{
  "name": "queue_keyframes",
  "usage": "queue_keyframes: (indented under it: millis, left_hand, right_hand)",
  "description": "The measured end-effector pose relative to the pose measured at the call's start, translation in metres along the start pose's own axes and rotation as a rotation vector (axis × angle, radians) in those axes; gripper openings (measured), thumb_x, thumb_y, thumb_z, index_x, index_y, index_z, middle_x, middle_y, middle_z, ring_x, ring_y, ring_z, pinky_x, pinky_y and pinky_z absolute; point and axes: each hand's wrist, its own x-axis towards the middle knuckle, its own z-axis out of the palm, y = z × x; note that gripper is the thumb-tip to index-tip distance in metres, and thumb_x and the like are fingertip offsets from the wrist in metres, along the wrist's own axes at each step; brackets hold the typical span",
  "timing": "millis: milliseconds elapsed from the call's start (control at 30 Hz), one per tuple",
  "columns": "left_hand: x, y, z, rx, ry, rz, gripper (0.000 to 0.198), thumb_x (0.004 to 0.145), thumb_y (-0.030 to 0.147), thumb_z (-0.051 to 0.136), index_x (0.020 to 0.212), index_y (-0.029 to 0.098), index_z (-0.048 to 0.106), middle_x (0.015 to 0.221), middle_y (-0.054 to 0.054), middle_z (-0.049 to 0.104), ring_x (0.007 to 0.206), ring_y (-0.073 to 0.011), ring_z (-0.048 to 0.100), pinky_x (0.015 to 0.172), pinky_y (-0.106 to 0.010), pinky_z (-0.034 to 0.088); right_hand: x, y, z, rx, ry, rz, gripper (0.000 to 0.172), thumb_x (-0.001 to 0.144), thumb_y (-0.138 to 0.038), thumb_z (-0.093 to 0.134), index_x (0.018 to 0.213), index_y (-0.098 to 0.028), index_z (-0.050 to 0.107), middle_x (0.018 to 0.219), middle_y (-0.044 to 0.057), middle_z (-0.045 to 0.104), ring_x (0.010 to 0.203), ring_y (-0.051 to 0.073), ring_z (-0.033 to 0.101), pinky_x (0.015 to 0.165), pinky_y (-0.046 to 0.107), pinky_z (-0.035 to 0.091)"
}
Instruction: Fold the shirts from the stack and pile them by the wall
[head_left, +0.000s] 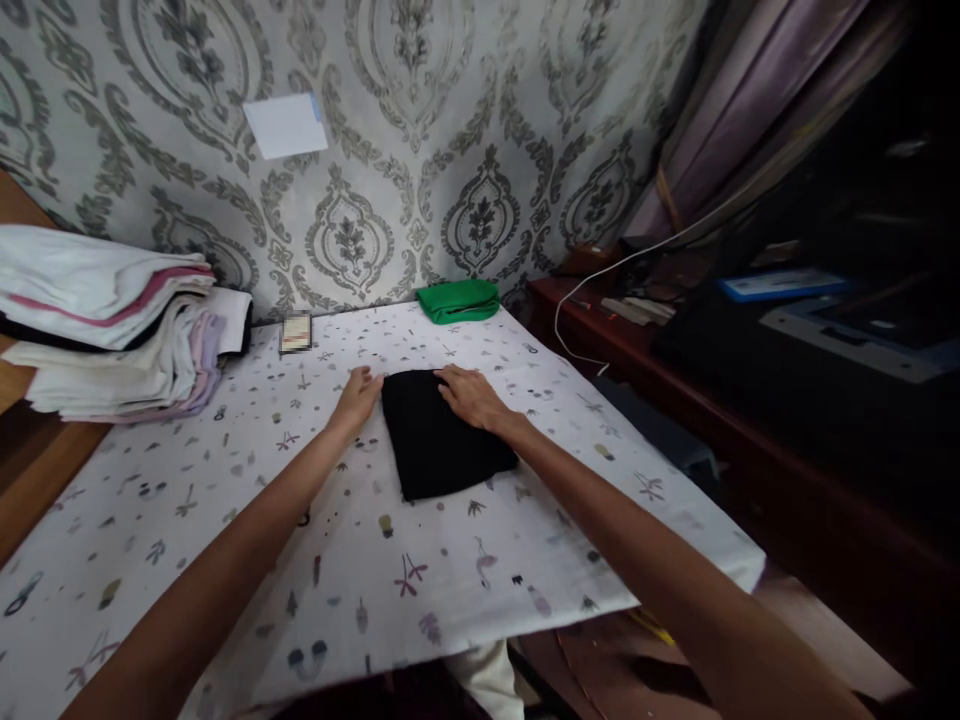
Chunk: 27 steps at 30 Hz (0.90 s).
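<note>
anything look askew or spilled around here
No spill shows. The cloth pile on the left looks askew, its layers' edges uneven, and the white cable loops loosely beside the table. The black cloth lies flat.

Soft, rather dim light falls around the black cloth (442, 445), whose surface shows almost no detail. Right of the cloth, the dark red desk (795, 485) sinks into deep, smeary shadow. Beyond the cloth to the left, a small card (296, 333) looks pixelated; nearer than the cloth, wide-angle distortion stretches the forearms (255, 533).
</note>
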Motion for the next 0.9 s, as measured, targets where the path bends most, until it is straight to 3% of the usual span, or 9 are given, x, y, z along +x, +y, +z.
queue_keyframes:
  millis: [133, 200, 300, 367, 433, 533, 700, 800, 900]
  left_hand:
    - [-0.065, 0.004, -0.015, -0.463, -0.051, -0.318, 0.017, 0.094, 0.024, 0.063, 0.108, 0.016, 0.058, 0.114, -0.016, 0.068, 0.104, -0.0229, 0.070, 0.089, -0.039, 0.060]
    - [-0.093, 0.013, -0.014, -0.652, -0.199, -0.460, 0.019, 0.088, 0.026, 0.072, 0.097, 0.015, 0.060, 0.106, -0.014, 0.070, 0.094, -0.0224, 0.071, 0.079, -0.037, 0.062]
    - [-0.117, 0.028, -0.005, -0.665, -0.421, -0.607, 0.028, 0.084, 0.033, 0.077, 0.097, 0.013, 0.063, 0.087, -0.011, 0.070, 0.084, -0.0253, 0.073, 0.068, -0.039, 0.063]
    - [-0.120, 0.036, 0.001, -0.629, -0.453, -0.669, 0.028, 0.080, 0.030, 0.080, 0.094, 0.013, 0.063, 0.072, -0.006, 0.067, 0.076, -0.0255, 0.073, 0.066, -0.040, 0.063]
    - [-0.116, 0.039, 0.000, -0.587, -0.420, -0.681, 0.025, 0.075, 0.020, 0.082, 0.087, 0.014, 0.061, 0.064, -0.001, 0.063, 0.062, -0.0197, 0.069, 0.062, -0.037, 0.062]
    - [-0.100, 0.038, -0.018, -0.559, -0.315, -0.636, 0.016, 0.073, 0.009, 0.076, 0.081, 0.013, 0.062, 0.066, 0.000, 0.065, 0.051, -0.0119, 0.060, 0.056, -0.030, 0.060]
    - [-0.079, 0.030, -0.053, -0.681, -0.118, -0.564, 0.006, 0.081, 0.007, 0.063, 0.081, 0.011, 0.068, 0.075, -0.007, 0.072, 0.067, -0.0164, 0.069, 0.067, -0.028, 0.061]
    - [-0.081, 0.027, -0.051, -0.728, -0.154, -0.607, 0.012, 0.088, 0.019, 0.063, 0.094, 0.011, 0.069, 0.087, -0.013, 0.076, 0.076, -0.0217, 0.073, 0.071, -0.033, 0.062]
    - [-0.090, 0.027, -0.040, -0.712, -0.239, -0.602, 0.027, 0.086, 0.027, 0.071, 0.108, 0.012, 0.065, 0.093, -0.015, 0.076, 0.079, -0.0255, 0.074, 0.075, -0.040, 0.063]
  right_hand:
    - [0.025, 0.007, -0.018, 0.015, -0.112, 0.011, 0.055, 0.090, -0.042, 0.063, 0.139, -0.018, 0.057, 0.145, 0.015, 0.056, 0.136, 0.033, 0.049, 0.113, 0.048, 0.036]
    - [0.039, 0.009, -0.027, 0.041, -0.164, 0.021, 0.059, 0.079, -0.042, 0.075, 0.131, -0.017, 0.063, 0.138, 0.016, 0.061, 0.130, 0.035, 0.054, 0.108, 0.045, 0.042]
    - [0.053, 0.009, -0.035, 0.103, -0.215, 0.052, 0.056, 0.064, -0.037, 0.087, 0.113, -0.016, 0.073, 0.123, 0.014, 0.070, 0.118, 0.034, 0.062, 0.100, 0.039, 0.048]
    - [0.057, 0.009, -0.039, 0.161, -0.214, 0.084, 0.053, 0.057, -0.033, 0.090, 0.105, -0.018, 0.075, 0.115, 0.010, 0.073, 0.113, 0.032, 0.064, 0.096, 0.035, 0.050]
    - [0.055, 0.011, -0.044, 0.236, -0.189, 0.118, 0.051, 0.053, -0.031, 0.091, 0.100, -0.019, 0.075, 0.107, 0.007, 0.075, 0.110, 0.031, 0.066, 0.093, 0.033, 0.052]
    - [0.039, 0.015, -0.048, 0.382, -0.147, 0.178, 0.046, 0.058, -0.034, 0.089, 0.098, -0.017, 0.074, 0.094, 0.007, 0.076, 0.098, 0.028, 0.069, 0.083, 0.032, 0.055]
    - [-0.002, 0.017, -0.041, 0.700, -0.142, 0.331, 0.044, 0.063, -0.040, 0.088, 0.095, -0.015, 0.071, 0.077, 0.007, 0.074, 0.074, 0.022, 0.070, 0.065, 0.029, 0.057]
    - [-0.016, 0.013, -0.033, 0.845, -0.166, 0.402, 0.038, 0.066, -0.038, 0.086, 0.091, -0.016, 0.070, 0.075, 0.006, 0.074, 0.071, 0.020, 0.069, 0.064, 0.027, 0.056]
    - [-0.020, 0.012, -0.034, 0.942, -0.204, 0.442, 0.029, 0.069, -0.035, 0.083, 0.086, -0.016, 0.069, 0.073, 0.005, 0.073, 0.065, 0.016, 0.067, 0.057, 0.023, 0.053]
